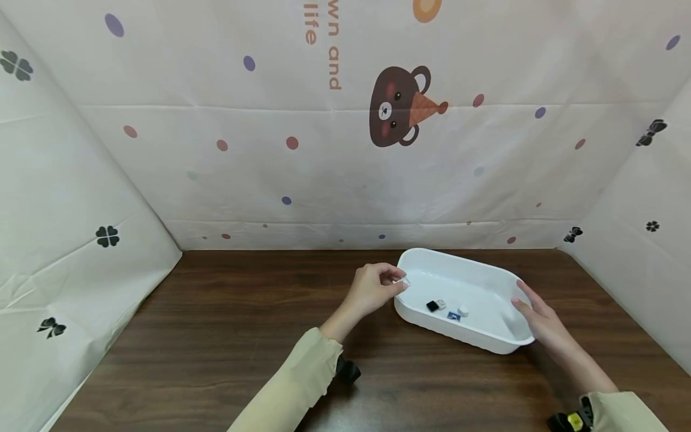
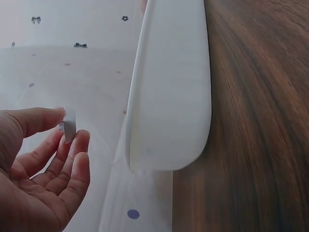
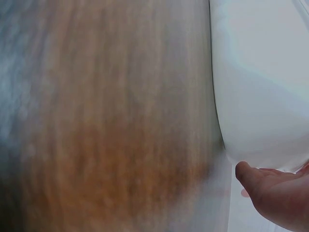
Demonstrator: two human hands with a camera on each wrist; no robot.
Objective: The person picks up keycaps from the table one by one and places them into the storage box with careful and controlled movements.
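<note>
My left hand [image 1: 375, 285] is beside the left end of a white oblong tray [image 1: 486, 270]. Its thumb and fingertips pinch a small, thin, whitish piece [image 2: 70, 125], seen edge-on in the left wrist view; its exact kind is unclear. At the tray's right end my right hand [image 1: 542, 318] holds the rim, thumb on the near side; some of its fingers are hidden. Inside the tray lie a small black square piece [image 1: 432, 306], a small whitish piece [image 1: 441, 303], a blue-and-white piece [image 1: 453, 316] and a white rounded piece [image 1: 463, 311].
The tray stands on a dark brown wooden table [image 1: 243, 324], close to its back edge. Behind rises a white printed cloth [image 1: 243, 174] with dots and a bear's head, and similar cloth [image 1: 648, 252] closes off the sides. Each wrist carries a dark strapped device [image 1: 348, 369].
</note>
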